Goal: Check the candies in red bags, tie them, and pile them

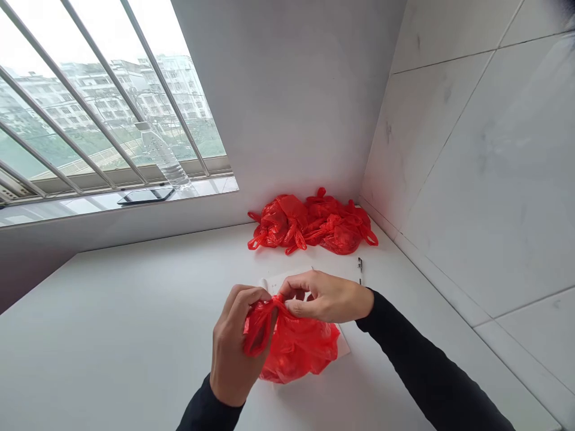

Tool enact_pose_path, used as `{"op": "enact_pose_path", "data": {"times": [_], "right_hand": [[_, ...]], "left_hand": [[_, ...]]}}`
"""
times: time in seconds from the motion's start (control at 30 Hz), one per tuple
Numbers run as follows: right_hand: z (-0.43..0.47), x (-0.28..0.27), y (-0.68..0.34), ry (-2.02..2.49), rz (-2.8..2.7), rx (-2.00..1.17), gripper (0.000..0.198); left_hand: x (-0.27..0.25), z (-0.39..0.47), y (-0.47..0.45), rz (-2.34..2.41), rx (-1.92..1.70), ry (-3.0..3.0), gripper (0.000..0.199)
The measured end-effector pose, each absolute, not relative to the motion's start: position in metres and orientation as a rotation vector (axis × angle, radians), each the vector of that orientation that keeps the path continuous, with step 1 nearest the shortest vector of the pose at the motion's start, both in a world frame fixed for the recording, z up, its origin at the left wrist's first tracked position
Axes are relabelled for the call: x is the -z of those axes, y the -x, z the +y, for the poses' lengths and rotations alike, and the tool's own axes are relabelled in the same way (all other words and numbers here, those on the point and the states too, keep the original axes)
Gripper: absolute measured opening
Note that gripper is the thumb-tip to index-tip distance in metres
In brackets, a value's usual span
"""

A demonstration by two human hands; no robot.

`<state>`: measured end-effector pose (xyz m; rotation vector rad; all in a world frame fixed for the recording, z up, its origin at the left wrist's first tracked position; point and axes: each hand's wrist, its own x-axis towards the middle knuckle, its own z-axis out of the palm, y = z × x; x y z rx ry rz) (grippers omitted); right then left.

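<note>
A red plastic bag (299, 350) is between my hands, its body hanging over the white table (112, 335) and its top gathered into what looks like a knot. My left hand (238, 338) is closed on the bag's left side, with a handle loop lying across the palm. With thumb and fingers my right hand (321, 297) pinches the bag just right of the gathered part. Under the bag a sheet of paper (345, 344) shows at its edges. What is inside the bag cannot be made out.
Several red plastic bags (332, 224) lie bunched against the back wall. A pen (360, 266) rests right of the paper. On the window sill stand a clear water bottle (164, 155) and, lying flat, a dark tablet or phone (146, 196). A tiled wall (485, 179) bounds the right.
</note>
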<state>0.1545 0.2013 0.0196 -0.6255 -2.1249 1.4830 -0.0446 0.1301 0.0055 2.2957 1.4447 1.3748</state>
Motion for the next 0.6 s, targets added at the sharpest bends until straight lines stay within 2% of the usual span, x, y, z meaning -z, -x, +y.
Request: {"op": "enact_pose_path", "data": {"times": [0.07,0.17,0.37,0.6], "right_hand": [[0.201,-0.020,-0.154,0.705,-2.044,-1.436,0.008],[0.202,-0.020,-0.154,0.747,-1.892,-1.452,0.015],[0.205,-0.024,-0.157,0.680,-1.745,-1.362,0.019],[0.215,-0.025,-0.171,0.836,-1.711,-1.277,0.013]], "left_hand": [[-0.006,0.131,0.045,1.468,-1.382,-2.263,0.027],[-0.005,0.133,0.044,1.462,-1.400,-2.235,0.029],[0.002,0.133,0.042,1.451,-1.471,-2.164,0.044],[-0.001,0.134,0.044,1.612,-1.596,-2.041,0.037]]}}
